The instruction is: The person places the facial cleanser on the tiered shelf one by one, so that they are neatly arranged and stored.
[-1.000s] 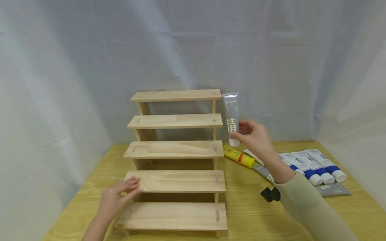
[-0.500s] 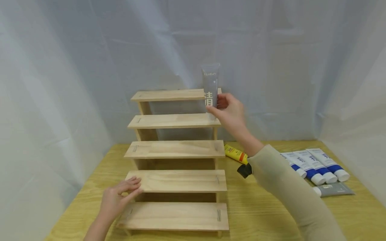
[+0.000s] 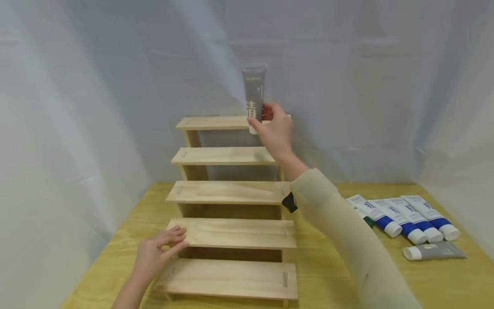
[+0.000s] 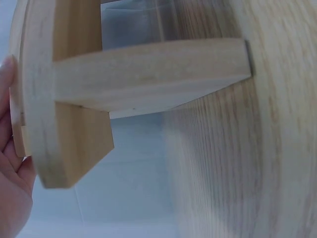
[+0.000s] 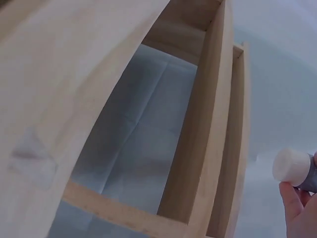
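My right hand pinches a grey squeeze tube with pale lettering, its white cap pointing down. The tube stands upright in the air at the top shelf of a light wooden tiered rack, overlapping that shelf in the head view. My left hand rests its straight fingers on the left end of the second shelf from the bottom, thumb along the front edge. In the left wrist view, fingers lie against the board's far side.
To the right of the rack, several white-and-blue tubes lie side by side on the wooden table. A second grey tube lies in front of them. Beside them a green-capped tube is partly hidden by my sleeve. Pale sheeting hangs behind.
My right hand has carried the grey tube up and left, from beside the rack to the top shelf. The yellow tube is now hidden behind the sleeve. My left hand stays on the same shelf.
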Motion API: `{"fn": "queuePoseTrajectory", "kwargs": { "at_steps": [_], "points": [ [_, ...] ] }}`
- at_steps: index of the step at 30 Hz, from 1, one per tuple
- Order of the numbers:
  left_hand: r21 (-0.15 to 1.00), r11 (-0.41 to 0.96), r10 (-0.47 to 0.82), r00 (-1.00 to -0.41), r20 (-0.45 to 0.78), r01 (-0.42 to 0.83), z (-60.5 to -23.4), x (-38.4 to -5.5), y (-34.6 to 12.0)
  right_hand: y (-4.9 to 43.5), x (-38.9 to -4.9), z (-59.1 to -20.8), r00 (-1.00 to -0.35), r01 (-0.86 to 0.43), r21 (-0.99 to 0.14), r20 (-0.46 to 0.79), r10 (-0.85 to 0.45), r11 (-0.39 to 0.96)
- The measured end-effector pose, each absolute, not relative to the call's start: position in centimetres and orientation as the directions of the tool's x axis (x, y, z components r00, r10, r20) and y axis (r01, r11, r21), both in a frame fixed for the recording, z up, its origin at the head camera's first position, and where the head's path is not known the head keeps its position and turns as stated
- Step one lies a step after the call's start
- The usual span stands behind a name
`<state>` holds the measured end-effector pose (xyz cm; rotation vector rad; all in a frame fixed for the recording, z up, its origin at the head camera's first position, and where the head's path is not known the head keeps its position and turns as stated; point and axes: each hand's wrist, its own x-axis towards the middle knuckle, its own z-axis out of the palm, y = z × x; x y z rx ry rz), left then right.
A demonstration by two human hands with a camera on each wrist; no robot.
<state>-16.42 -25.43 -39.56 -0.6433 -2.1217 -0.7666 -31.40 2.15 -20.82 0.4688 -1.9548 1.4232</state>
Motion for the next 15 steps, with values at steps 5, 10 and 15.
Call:
{"fn": "queuePoseTrajectory", "kwargs": {
  "at_steps": [5, 10, 15],
  "points": [
    [0.309, 0.691, 0.180, -0.570, 0.801, 0.653, -39.6, -16.4, -25.1, 1.1, -32.7, -21.0, -0.711, -0.633, -0.690, 0.698, 0.090, 0.351],
    [0.311, 0.702, 0.175, -0.580, 0.796, 0.640, -39.6, -16.4, -24.9, 0.3, -33.7, -21.2, -0.707, -0.637, -0.693, 0.699, 0.102, 0.338],
    [0.326, 0.708, 0.168, -0.598, 0.784, 0.626, -39.6, -16.4, -24.7, -0.4, -34.4, -21.0, -0.699, -0.642, -0.693, 0.705, 0.121, 0.329]
  ]
}}
